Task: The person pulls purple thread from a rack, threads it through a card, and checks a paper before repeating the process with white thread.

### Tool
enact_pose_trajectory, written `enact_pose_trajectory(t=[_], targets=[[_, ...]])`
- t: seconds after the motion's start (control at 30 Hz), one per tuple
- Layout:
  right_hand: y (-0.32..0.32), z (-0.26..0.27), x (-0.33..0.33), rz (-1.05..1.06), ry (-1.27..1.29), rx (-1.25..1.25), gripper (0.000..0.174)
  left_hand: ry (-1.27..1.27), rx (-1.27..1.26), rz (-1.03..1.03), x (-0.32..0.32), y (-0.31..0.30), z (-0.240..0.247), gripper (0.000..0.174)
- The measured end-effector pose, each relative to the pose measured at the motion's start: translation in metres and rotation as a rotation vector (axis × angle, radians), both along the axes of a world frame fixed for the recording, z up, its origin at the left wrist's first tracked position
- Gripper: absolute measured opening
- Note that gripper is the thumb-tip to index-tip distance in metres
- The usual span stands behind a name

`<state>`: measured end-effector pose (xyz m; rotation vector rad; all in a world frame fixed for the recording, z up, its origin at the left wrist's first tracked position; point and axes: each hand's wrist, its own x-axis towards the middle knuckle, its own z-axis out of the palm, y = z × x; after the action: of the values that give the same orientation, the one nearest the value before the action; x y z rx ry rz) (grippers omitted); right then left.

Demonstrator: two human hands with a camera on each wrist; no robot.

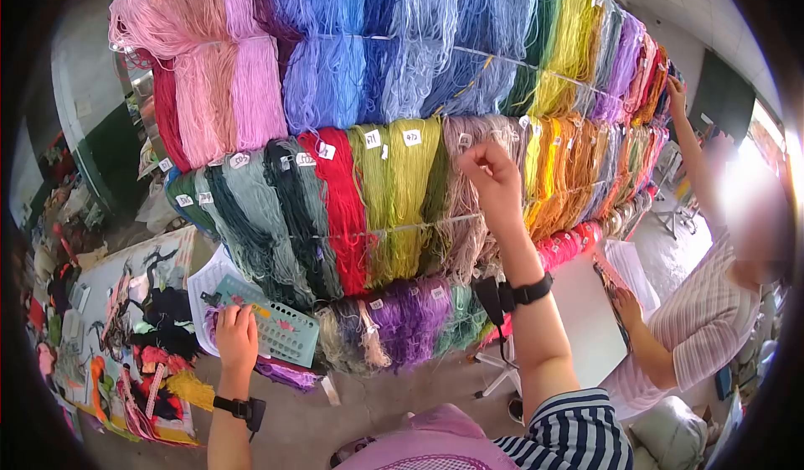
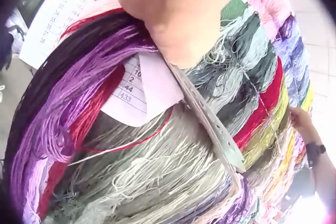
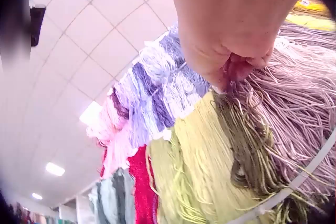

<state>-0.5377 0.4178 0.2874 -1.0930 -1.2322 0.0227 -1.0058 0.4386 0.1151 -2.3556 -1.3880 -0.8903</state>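
My left hand [image 1: 237, 336] grips a pale teal card with punched holes [image 1: 285, 336], seen nearly edge-on in the left wrist view. Hanging from the card by that hand is a bundle of purple, black and red threads [image 2: 79, 92]. A printed number list [image 2: 142, 90] lies behind it. Up at the rack, my right hand [image 1: 492, 177] has its fingers curled, thumb and fingertip pinching at the top of the mauve thread skein [image 3: 299, 92]. Olive-green thread [image 3: 241, 134] hangs directly beside it. The right fingertips are partly hidden by the hand.
Rows of coloured skeins with number tags fill the rack, with blue skeins [image 1: 335, 76] on top and purple ones [image 1: 419, 327] low down. At left stands a table [image 1: 109, 281] with loose threads. Another person [image 1: 687, 319] reaches to the rack's right end, beside a white table [image 1: 578, 298].
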Motion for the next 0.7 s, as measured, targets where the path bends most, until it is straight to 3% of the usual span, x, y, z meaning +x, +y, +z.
enact_pose_trajectory(t=[0.03, 0.1, 0.17, 0.37, 0.5, 0.57, 0.7], targets=[[-0.002, -0.003, 0.005, 0.135, 0.073, -0.001, 0.003, -0.015, -0.015, -0.020, 0.001, -0.005, 0.003, 0.022], [-0.004, -0.002, 0.008, 0.148, 0.019, -0.069, 0.004, -0.016, -0.023, -0.023, 0.001, -0.013, 0.008, 0.023], [-0.010, 0.002, 0.005, 0.467, 0.451, -0.110, 0.006, -0.016, -0.024, -0.031, 0.003, -0.015, 0.007, 0.025], [-0.001, -0.001, 0.015, 0.529, 0.490, -0.129, 0.021, -0.009, -0.024, -0.006, -0.001, -0.026, -0.001, 0.026], [-0.004, 0.008, 0.014, 0.531, 0.577, -0.191, 0.020, -0.022, -0.053, 0.031, -0.001, -0.028, -0.005, 0.028], [0.000, 0.005, 0.018, 0.458, 0.390, -0.207, 0.016, -0.020, -0.058, 0.046, -0.001, -0.029, -0.006, 0.028], [-0.002, 0.006, 0.022, 0.440, 0.388, -0.211, 0.012, -0.026, -0.053, 0.054, 0.002, -0.030, -0.007, 0.028]])
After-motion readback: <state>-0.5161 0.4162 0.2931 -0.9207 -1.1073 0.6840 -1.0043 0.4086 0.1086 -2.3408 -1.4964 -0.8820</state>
